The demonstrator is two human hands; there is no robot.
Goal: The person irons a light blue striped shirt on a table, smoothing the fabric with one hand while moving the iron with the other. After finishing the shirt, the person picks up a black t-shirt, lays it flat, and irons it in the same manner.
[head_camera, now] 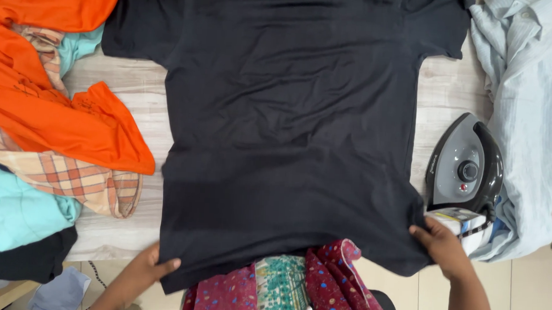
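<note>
While the black T-shirt (289, 131) lies spread across the table (443, 88), the left hand (144, 270) and right hand (439, 243) pinch its hem corners at the near edge, an iron (465, 166) just beside the right.

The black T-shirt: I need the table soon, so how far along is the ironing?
Early, it seems. Done: the black T-shirt is spread flat on the table. In hand: the left hand and right hand grip its hem corners; creases show across it. Left: the iron stands unused at the right, and the orange garment and pale blue shirt lie crumpled.
</note>
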